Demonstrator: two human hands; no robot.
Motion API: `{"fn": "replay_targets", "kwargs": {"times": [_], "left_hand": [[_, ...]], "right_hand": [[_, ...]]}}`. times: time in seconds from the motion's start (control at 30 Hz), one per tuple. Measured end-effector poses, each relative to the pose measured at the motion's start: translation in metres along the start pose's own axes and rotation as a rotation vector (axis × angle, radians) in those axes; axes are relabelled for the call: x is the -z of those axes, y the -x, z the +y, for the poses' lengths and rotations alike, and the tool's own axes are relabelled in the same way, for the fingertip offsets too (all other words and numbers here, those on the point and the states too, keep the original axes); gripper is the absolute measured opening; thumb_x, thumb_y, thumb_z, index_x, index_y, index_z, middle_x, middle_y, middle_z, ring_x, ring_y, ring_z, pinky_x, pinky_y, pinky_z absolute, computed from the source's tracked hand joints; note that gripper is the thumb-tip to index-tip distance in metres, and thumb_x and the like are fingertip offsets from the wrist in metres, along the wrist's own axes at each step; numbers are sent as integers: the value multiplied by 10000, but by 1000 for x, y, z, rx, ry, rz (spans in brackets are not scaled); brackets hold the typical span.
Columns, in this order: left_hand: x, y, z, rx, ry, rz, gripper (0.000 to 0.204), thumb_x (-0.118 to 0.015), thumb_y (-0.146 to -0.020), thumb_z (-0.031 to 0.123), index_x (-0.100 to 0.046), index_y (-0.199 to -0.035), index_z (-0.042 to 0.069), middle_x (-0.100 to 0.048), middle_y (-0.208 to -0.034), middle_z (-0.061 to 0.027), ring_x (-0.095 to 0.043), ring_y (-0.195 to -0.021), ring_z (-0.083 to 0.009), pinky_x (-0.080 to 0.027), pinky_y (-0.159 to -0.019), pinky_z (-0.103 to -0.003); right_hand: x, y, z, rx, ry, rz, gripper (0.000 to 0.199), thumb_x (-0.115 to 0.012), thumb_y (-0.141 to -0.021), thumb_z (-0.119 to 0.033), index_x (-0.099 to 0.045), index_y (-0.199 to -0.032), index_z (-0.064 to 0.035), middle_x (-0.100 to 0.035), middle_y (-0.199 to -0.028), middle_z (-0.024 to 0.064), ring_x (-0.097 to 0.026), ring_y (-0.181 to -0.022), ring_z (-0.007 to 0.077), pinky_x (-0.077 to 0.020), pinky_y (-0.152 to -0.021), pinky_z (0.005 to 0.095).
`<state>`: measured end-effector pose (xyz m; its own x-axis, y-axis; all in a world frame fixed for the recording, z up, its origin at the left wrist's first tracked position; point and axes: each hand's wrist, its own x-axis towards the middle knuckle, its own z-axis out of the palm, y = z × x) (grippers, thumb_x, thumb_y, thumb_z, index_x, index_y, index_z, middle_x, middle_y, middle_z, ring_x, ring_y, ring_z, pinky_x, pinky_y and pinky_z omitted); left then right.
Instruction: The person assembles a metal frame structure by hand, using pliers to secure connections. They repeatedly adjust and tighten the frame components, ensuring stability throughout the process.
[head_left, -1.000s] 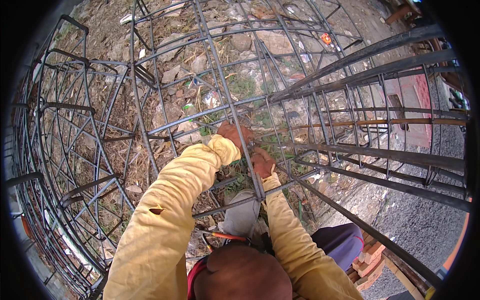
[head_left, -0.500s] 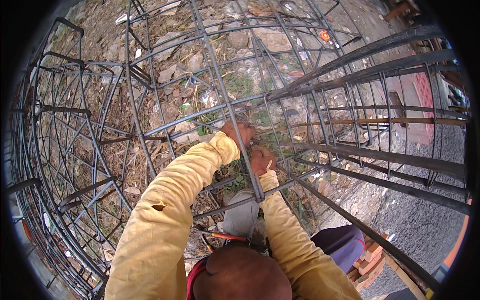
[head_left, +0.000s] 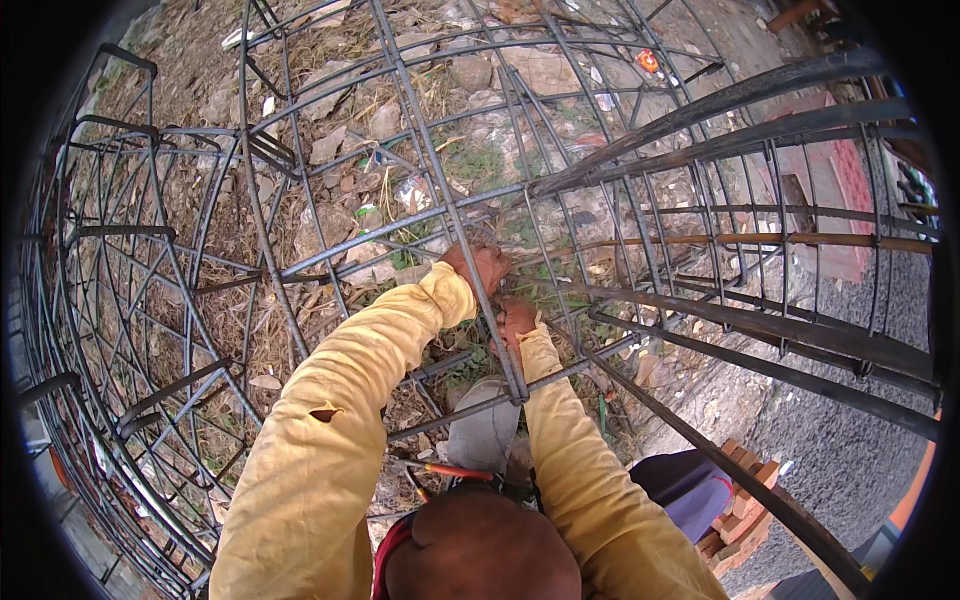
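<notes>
My left hand (head_left: 476,266) is closed beside a long steel reinforcing bar (head_left: 424,140) of a rebar cage, with its fingers curled around the bar crossing. Just below it, my right hand (head_left: 514,320) is also closed, close against the same bar, and its fingertips are largely hidden. What either hand pinches is too small to make out. Yellow sleeves cover both forearms. Below the hands, a tool with orange handles (head_left: 458,470) lies close to my body, beside a grey shoe (head_left: 482,428).
Thick dark bars (head_left: 800,325) run out to the right, ringed by thin stirrups. More cage (head_left: 150,230) stands on the left. Stones, dry grass and litter cover the ground. Bricks (head_left: 738,505) are stacked at lower right, near grey gravel (head_left: 790,430).
My right hand has shifted slightly left, closer in behind the bar, and its fingers have turned. My left hand has stayed almost in place.
</notes>
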<state>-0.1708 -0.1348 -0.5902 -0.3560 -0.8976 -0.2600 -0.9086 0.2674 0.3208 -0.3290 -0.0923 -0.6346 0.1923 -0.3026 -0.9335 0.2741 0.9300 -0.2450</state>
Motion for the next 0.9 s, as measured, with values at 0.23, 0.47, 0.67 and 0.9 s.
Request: {"fn": "replay_targets", "kwargs": {"times": [0.23, 0.47, 0.67, 0.9], "left_hand": [[-5, 3, -5, -78, -68, 71, 206, -582, -777, 167, -619, -954, 69, -643, -949, -118, -636, -951, -301, -552, -752, -419], [-2, 3, -3, -68, -40, 63, 185, -576, -796, 176, -619, -948, 80, -640, -956, -114, -623, -984, -295, -548, -771, -423], [-10, 2, -9, -72, -44, 66, 190, -598, -779, 171, -618, -944, 79, -644, -933, -107, -636, -951, -287, -550, -770, -400], [6, 0, -3, 45, 128, -26, 213, -601, -754, 145, -614, -948, 58, -653, -944, -140, -644, -919, -329, -537, -790, -424]], "right_hand": [[-22, 24, -1, 484, 505, 355, 319, -602, -881, -293, -648, -859, 22, -625, -652, 98, -567, -542, 196, -468, -531, 359], [-14, 20, 4, 698, 558, 263, 288, -610, -876, -233, -669, -918, 46, -646, -649, 79, -588, -568, 158, -467, -542, 330], [-19, 7, 6, 684, 359, 155, 293, -561, -869, -152, -622, -1099, 19, -649, -749, 91, -617, -608, 159, -499, -585, 326], [-17, 15, -2, 832, 634, 176, 328, -578, -854, -100, -579, -1169, -9, -660, -895, 79, -608, -676, 170, -496, -642, 342]]}}
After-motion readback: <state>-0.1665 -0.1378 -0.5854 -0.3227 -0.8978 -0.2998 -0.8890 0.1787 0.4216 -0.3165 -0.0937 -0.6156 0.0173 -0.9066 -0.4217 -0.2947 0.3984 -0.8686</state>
